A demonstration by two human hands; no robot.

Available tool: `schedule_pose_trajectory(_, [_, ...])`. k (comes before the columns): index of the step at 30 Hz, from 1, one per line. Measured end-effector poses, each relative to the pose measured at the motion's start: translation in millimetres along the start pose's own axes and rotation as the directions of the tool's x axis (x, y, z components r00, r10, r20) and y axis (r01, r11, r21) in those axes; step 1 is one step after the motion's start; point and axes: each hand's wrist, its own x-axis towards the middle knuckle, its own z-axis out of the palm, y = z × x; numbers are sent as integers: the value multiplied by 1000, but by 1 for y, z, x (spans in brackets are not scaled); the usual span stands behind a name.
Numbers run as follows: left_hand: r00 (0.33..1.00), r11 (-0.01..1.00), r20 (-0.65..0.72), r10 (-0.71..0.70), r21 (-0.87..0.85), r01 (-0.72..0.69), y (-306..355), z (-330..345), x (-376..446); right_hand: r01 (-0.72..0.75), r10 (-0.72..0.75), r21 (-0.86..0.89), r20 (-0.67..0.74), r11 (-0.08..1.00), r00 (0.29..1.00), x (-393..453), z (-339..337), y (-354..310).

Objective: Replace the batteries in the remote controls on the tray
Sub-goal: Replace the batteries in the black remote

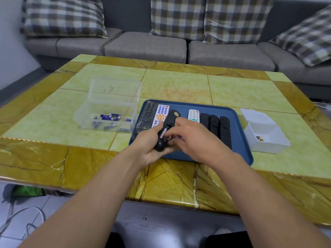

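Gripping a black remote from below, the left hand curls its fingers round the body and holds it just above the near part of the blue tray; the right hand bends its fingertips onto the remote's open battery slot, though whether they pinch a battery there is too small to tell; on the tray, left of the hands, lie a long black remote and a white remote with orange buttons, side by side; to the right lie a small white remote and three black remotes; a clear box holding loose batteries stands just left of the tray, and a white box stands on the right, both on the yellow-green table.
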Motion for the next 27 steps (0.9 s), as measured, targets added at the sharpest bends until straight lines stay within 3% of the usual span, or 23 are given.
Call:
schedule_pose_trajectory(2, [998, 994, -25, 53, 94, -50, -2, -2, 2, -1, 20, 160, -114, 987, 993, 2, -1, 0])
schedule_pose_trajectory(5, [986, 970, -75, 147, 205, -129, -3, -5, 8, -119, 231, 468, -192, 876, 954, 1, -4, 4])
schedule_pose_trajectory(7, [979, 964, -101, 177, 221, -151, -2, -8, 10, -236, 409, 721, -72, 652, 910, -1, -4, 9])
schedule_pose_trajectory(10, [971, 935, -88, 220, 302, -185, -4, -11, 14, -296, 538, 953, 215, 67, 815, 2, -6, 11])
schedule_pose_trajectory(13, [950, 847, -87, 300, 483, -224, -8, -16, 18, -293, 547, 949, 306, -113, 779, 6, -8, 13])
schedule_pose_trajectory(16, [927, 757, -64, 370, 599, -261, -12, -19, 21, -339, 545, 930, 361, -144, 757, 5, -7, 13])
schedule_pose_trajectory(20, [889, 670, -47, 455, 676, -307, -13, -19, 23, -317, 545, 940, 331, -124, 770, 5, -5, 14])
schedule_pose_trajectory(27, [833, 651, -83, 547, 668, -361, -5, -22, 25, -386, 525, 902, 236, 196, 818, 6, 3, 19])
